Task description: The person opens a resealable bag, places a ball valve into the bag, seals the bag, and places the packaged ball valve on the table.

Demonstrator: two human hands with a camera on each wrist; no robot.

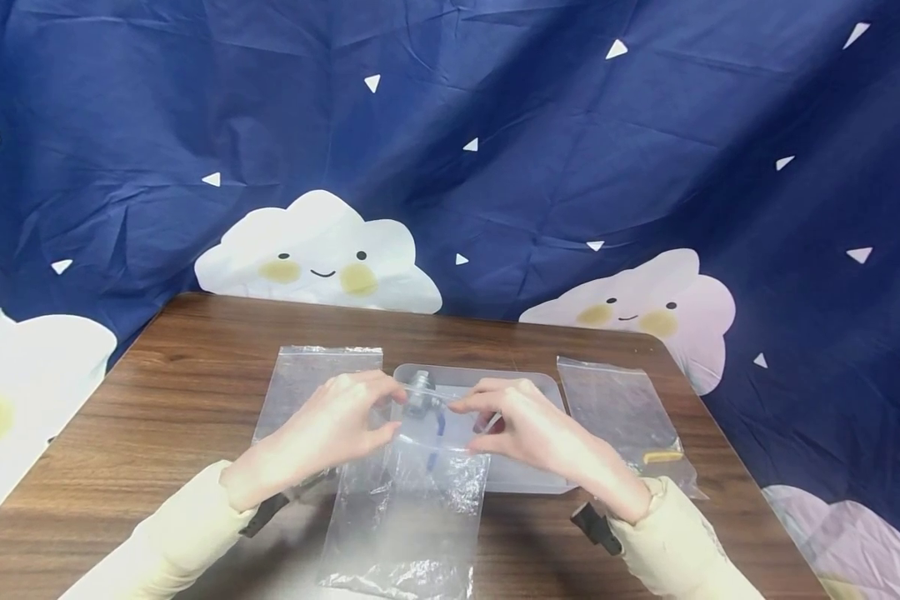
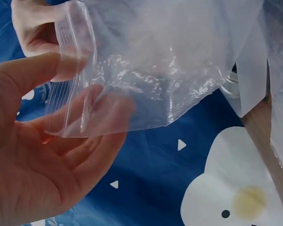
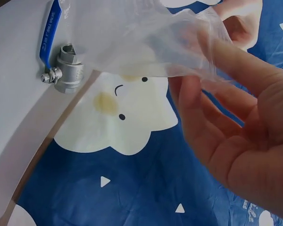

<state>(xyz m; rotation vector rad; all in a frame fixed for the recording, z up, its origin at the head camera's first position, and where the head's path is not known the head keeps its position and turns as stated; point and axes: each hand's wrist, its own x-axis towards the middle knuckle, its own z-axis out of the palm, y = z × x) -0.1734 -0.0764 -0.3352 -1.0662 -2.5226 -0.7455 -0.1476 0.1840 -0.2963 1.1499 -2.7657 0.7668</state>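
Note:
A clear zip-lock bag (image 1: 420, 533) hangs between both hands, its mouth toward the top and its body draping down over the near side of the table. My left hand (image 1: 345, 421) pinches one side of the mouth, with fingers on both faces of the film in the left wrist view. On the other side, my right hand (image 1: 528, 421) pinches the opposite edge. Behind the bag, a metal ball valve (image 3: 70, 73) with a blue lever handle (image 3: 50, 35) lies in a whitish plastic tray (image 1: 525, 482); the head view shows it partly through the film.
Another clear zip-lock bag (image 1: 311, 379) lies flat to the left of the tray, partly under my left arm. To the right lies a further clear bag (image 1: 607, 400) with a small yellow piece (image 1: 663, 457) at its near end. A blue cloud-patterned cloth (image 1: 495, 167) hangs behind the wooden table (image 1: 142, 400).

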